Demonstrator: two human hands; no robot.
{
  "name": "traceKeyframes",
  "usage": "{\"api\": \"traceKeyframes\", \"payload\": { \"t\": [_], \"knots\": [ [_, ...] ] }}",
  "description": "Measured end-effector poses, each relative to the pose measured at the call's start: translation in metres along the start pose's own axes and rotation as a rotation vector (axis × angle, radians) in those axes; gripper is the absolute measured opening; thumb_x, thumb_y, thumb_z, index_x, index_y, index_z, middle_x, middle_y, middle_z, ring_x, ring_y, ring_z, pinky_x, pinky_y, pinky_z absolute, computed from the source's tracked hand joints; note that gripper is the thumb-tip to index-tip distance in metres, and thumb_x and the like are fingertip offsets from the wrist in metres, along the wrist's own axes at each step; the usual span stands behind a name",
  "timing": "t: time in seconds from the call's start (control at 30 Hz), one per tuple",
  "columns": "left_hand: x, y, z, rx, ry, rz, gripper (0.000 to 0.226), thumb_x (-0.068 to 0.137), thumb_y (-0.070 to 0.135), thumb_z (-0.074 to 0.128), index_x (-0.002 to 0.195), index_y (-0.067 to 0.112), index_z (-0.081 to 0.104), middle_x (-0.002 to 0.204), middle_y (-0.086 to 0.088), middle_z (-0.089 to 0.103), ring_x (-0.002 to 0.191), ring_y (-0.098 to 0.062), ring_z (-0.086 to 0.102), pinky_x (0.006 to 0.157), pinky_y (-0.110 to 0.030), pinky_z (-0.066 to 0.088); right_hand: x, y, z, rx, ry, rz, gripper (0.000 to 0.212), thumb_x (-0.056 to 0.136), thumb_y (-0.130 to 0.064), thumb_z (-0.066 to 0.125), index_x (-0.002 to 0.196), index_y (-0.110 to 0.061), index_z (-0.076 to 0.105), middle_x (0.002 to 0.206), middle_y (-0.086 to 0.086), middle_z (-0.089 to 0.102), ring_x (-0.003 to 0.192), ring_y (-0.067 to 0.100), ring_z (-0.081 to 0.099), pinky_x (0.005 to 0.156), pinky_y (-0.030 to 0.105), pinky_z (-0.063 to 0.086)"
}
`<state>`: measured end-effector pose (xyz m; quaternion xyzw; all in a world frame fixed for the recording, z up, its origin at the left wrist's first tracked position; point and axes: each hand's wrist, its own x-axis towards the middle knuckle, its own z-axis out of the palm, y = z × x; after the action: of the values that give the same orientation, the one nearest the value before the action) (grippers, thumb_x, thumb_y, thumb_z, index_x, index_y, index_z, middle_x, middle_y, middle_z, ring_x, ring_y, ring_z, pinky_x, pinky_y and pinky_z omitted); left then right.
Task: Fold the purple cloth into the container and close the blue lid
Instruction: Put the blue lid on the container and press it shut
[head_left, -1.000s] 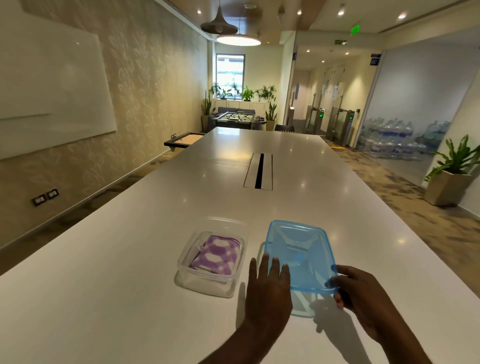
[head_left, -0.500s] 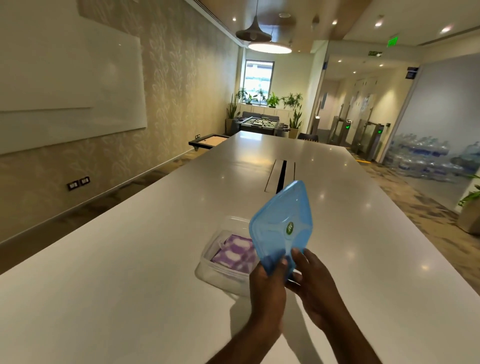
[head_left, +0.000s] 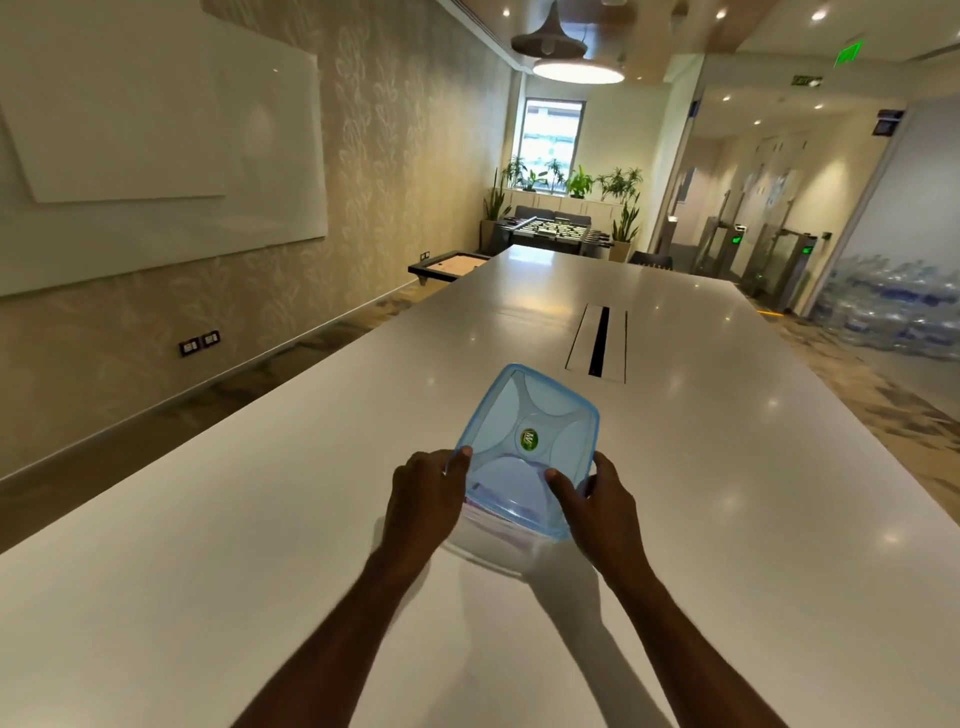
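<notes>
The translucent blue lid (head_left: 530, 415) with a green sticker in its middle lies tilted over the clear plastic container (head_left: 488, 538), near edge down. My left hand (head_left: 423, 499) grips the lid's near left corner. My right hand (head_left: 597, 512) grips its near right edge, thumb on top. The purple cloth (head_left: 483, 491) shows only faintly through the lid, inside the container. Most of the container is hidden by the lid and my hands.
The long white table (head_left: 727, 493) runs away from me, with a cable slot (head_left: 597, 345) beyond the container. A whiteboard hangs on the left wall. Stacked water bottles (head_left: 893, 306) stand on the floor at the far right.
The lid was picked up off the table to the right of the container, turned over and brought down over the container. Both hands now hold it there. The camera has moved closer.
</notes>
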<state>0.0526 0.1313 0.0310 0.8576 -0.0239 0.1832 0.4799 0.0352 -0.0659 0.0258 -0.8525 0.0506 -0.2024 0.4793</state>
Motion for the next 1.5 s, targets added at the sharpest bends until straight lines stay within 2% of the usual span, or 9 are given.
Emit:
{"api": "traceKeyframes", "payload": {
  "t": [0.23,0.33,0.57,0.77,0.9,1.0,1.3,1.4,1.5],
  "knots": [
    [0.01,-0.026,0.017,0.023,-0.032,-0.03,0.052,0.1,0.027,0.041,0.05,0.018,0.03,0.065,-0.03,0.056,0.058,-0.04,0.047,0.056,-0.033,0.03,0.006,0.009,0.015,-0.206,-0.045,0.0,0.051,0.087,-0.045,0.063,0.123,-0.01,0.051,0.112,0.011,0.067,0.093,0.025,0.063,0.062,0.026,0.041],
    [0.011,-0.032,0.021,0.033,-0.078,-0.088,0.053,0.1,0.029,0.042,0.048,0.016,0.034,0.058,-0.024,0.053,0.055,-0.025,0.042,0.056,-0.032,0.03,0.011,0.014,0.016,-0.256,-0.066,-0.004,0.052,0.088,-0.045,0.062,0.123,-0.008,0.052,0.113,0.012,0.067,0.096,0.029,0.063,0.057,0.023,0.039],
    [0.025,-0.042,0.029,0.009,-0.164,-0.271,0.047,0.093,0.031,0.049,0.05,0.011,0.042,0.051,-0.002,0.046,0.059,-0.026,0.046,0.053,-0.032,0.033,0.015,0.025,0.019,-0.205,-0.1,0.054,0.05,0.092,-0.046,0.057,0.129,-0.014,0.052,0.111,0.011,0.069,0.081,0.018,0.059,0.056,0.021,0.043],
    [0.042,-0.041,0.037,-0.079,-0.276,-0.353,0.031,0.092,0.03,0.044,0.062,0.024,0.05,0.078,-0.005,0.06,0.077,-0.025,0.052,0.071,-0.029,0.044,0.008,0.028,0.023,0.109,-0.163,0.294,0.055,0.097,-0.048,0.044,0.147,-0.029,0.029,0.108,0.011,0.07,0.066,0.017,0.065,0.038,0.023,0.045],
    [0.041,-0.046,0.046,-0.018,-0.247,-0.335,0.041,0.094,0.04,0.038,0.101,0.008,0.065,0.104,-0.016,0.067,0.096,-0.034,0.062,0.077,-0.032,0.045,0.005,0.031,0.026,0.222,-0.131,0.316,0.053,0.098,-0.044,0.043,0.147,-0.027,0.031,0.106,0.012,0.071,0.066,0.021,0.067,0.037,0.024,0.043],
    [0.039,-0.048,0.051,-0.001,-0.225,-0.323,0.045,0.096,0.042,0.035,0.107,0.008,0.062,0.108,-0.016,0.066,0.101,-0.035,0.061,0.08,-0.035,0.045,0.005,0.031,0.028,0.244,-0.14,0.355,0.057,0.098,-0.044,0.044,0.148,-0.023,0.028,0.099,0.006,0.069,0.067,0.021,0.067,0.037,0.023,0.044],
    [0.074,-0.042,0.042,-0.261,-0.405,-0.514,0.022,0.086,0.032,0.05,0.072,0.016,0.057,0.067,-0.004,0.055,0.06,-0.02,0.051,0.052,-0.021,0.037,0.015,0.032,0.024,0.42,-0.217,0.406,0.029,0.097,-0.03,0.049,0.125,-0.027,0.056,0.091,0.014,0.073,0.05,0.015,0.062,0.04,0.025,0.044],
    [0.096,-0.029,0.05,-0.261,-0.441,-0.382,0.027,0.088,0.029,0.053,0.072,0.009,0.061,0.074,-0.01,0.058,0.072,-0.021,0.054,0.065,-0.03,0.042,0.013,0.031,0.023,0.446,-0.222,0.409,0.028,0.098,-0.028,0.049,0.126,-0.027,0.056,0.1,0.021,0.072,0.058,0.022,0.064,0.04,0.026,0.045],
    [0.117,-0.019,0.067,-0.022,-0.384,-0.379,0.046,0.091,0.041,0.046,0.102,0.002,0.066,0.107,-0.021,0.065,0.101,-0.033,0.061,0.085,-0.035,0.045,0.012,0.029,0.02,0.469,-0.247,0.404,0.028,0.099,-0.028,0.049,0.126,-0.027,0.056,0.102,0.022,0.072,0.061,0.025,0.063,0.041,0.025,0.044]
  ]
}}
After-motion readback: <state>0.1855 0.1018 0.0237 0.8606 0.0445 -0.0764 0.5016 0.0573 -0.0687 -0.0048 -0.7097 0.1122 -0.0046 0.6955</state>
